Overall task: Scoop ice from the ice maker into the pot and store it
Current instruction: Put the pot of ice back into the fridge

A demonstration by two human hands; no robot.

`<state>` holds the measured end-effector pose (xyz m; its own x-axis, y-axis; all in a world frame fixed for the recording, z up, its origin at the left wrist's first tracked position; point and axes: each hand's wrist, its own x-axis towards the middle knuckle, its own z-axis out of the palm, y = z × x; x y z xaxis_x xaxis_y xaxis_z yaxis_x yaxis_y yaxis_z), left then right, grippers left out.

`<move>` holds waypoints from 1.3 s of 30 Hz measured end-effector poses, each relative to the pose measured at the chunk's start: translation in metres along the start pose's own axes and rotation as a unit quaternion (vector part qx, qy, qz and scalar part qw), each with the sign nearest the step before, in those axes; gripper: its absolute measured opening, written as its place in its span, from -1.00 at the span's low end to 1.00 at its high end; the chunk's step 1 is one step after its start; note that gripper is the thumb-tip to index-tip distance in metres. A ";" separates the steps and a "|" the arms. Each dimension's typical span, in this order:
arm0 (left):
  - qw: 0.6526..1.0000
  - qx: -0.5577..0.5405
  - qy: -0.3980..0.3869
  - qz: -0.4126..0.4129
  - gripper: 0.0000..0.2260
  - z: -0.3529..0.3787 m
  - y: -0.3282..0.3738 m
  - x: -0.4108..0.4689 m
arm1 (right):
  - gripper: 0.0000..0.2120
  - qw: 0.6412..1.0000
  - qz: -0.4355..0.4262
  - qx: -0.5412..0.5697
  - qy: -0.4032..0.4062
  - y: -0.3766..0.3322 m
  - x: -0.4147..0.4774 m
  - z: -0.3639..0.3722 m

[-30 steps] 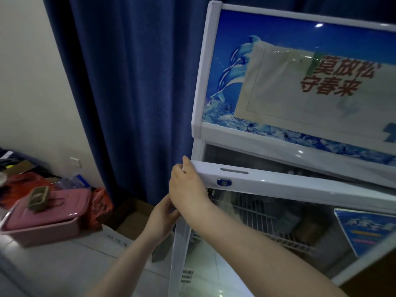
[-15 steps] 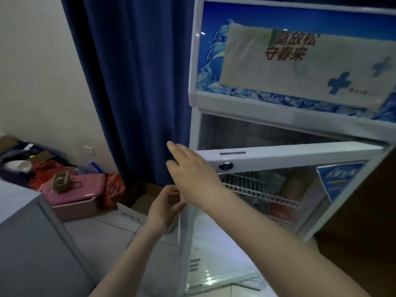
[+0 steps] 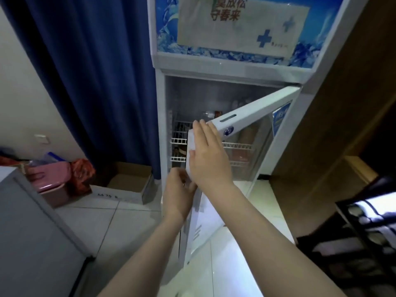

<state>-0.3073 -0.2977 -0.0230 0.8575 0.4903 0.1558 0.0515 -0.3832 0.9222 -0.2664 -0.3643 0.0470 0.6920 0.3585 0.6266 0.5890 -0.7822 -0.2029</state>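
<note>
A tiled floor (image 3: 128,221) and a blue curtain (image 3: 96,71) frame a white fridge (image 3: 214,65). The right grip (image 3: 211,159) lies flat, fingers straight, against the free top corner of the half-open fridge door (image 3: 252,112). Just below it, the left grip (image 3: 177,196) curls round the same edge. Behind them are wire shelves (image 3: 237,145) with blurred contents. Above, a paper sign (image 3: 242,33) reads "守春来" in red beside blue crosses.

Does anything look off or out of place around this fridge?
One oddity: a paper sheet with red characters covers most of the fridge's blue header panel. The glass door is open, left hand gripping its edge; nothing looks spilled or broken.
</note>
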 end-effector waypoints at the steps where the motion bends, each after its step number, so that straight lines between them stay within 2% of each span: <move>1: 1.000 -0.015 -0.002 -0.004 -0.80 0.005 0.003 -0.014 | -0.42 1.000 0.015 0.019 -0.009 0.003 -0.011 -0.010; 9: 0.991 -0.092 -0.095 -0.018 -0.70 0.040 0.011 -0.087 | -0.53 0.996 0.082 0.018 0.038 0.032 -0.079 -0.075; 17: 0.972 -0.115 -0.203 0.020 -0.70 0.070 0.028 -0.144 | -0.55 0.986 0.150 0.023 0.071 0.072 -0.125 -0.126; 25: 0.955 -0.163 -0.247 0.010 -0.78 0.120 0.063 -0.199 | -0.66 0.977 0.179 0.013 0.111 0.117 -0.164 -0.174; 27: 0.955 -0.162 -0.250 0.007 -0.74 0.135 0.072 -0.212 | -0.66 0.976 0.185 0.004 0.118 0.129 -0.171 -0.186; 35: 0.955 -0.131 -0.267 -0.006 -0.65 0.179 0.096 -0.246 | -0.58 0.980 0.179 -0.014 0.084 0.174 -0.198 -0.218; 39: 0.946 -0.119 -0.301 -0.010 -0.61 0.186 0.109 -0.255 | -0.54 0.982 0.181 -0.005 0.062 0.187 -0.209 -0.228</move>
<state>-0.4253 -0.6104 -0.0283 0.9975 -0.0659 -0.0250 0.0145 -0.1559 0.9877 -0.3957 -0.7021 0.0501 0.7989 -0.0079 0.6015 0.3094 -0.8521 -0.4221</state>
